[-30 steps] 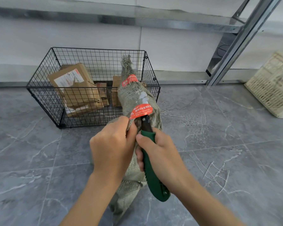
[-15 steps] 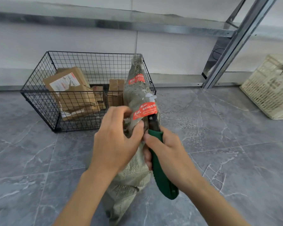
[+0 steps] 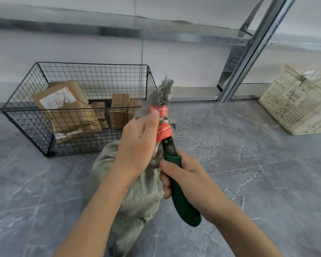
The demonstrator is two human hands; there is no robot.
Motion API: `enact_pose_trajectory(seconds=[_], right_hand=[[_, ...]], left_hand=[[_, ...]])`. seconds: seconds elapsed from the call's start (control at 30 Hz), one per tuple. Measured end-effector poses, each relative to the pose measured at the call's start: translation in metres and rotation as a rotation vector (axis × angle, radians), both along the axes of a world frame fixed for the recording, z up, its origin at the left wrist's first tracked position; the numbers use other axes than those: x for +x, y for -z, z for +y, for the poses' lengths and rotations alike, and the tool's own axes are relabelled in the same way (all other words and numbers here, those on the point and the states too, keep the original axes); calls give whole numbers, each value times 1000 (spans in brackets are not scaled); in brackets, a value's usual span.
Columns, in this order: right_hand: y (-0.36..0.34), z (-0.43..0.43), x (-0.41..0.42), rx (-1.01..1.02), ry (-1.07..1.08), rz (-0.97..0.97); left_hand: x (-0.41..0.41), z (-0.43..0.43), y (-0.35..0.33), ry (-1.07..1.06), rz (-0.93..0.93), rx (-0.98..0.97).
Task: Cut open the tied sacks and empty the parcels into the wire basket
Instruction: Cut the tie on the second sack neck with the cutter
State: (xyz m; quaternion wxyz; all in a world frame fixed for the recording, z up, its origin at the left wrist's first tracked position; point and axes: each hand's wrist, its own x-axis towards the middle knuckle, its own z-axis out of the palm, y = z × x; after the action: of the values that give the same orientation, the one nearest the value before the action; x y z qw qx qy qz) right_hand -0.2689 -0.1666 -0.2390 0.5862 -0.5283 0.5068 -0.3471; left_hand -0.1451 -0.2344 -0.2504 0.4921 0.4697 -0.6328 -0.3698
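While the left hand [image 3: 139,145] grips the sack [image 3: 143,193] neck, fingers curled, the right hand [image 3: 189,179] clasps the green-handled knife [image 3: 182,199] against the red tag [image 3: 164,132].

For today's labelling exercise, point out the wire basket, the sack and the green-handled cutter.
wire basket [image 3: 32,125], head view, front mesh wall.
sack [image 3: 143,197], head view, lower cloth body.
green-handled cutter [image 3: 183,206], head view, lower handle.
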Motion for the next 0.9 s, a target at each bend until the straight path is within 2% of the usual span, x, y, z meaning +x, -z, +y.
enact_pose_trajectory(seconds=[0.1,0.23,0.4,0.5,0.6,0.77,0.9], right_hand=[[2,1,5,26,-23,-22],[8,3,20,143,-80,-140],[5,0,45,281,-164,-325],[2,-1,61,362,-194,-400],[1,1,75,382,-199,-406],[6,4,91,349,-166,-379],[9,2,87,355,-187,-361]], left_hand=[[2,10,5,-62,-16,-24],[14,22,17,-152,40,53],[49,30,17,-166,12,67],[69,35,13,-167,92,110],[82,42,9,-150,226,171],[90,44,8,-190,334,223],[97,40,8,-135,366,252]])
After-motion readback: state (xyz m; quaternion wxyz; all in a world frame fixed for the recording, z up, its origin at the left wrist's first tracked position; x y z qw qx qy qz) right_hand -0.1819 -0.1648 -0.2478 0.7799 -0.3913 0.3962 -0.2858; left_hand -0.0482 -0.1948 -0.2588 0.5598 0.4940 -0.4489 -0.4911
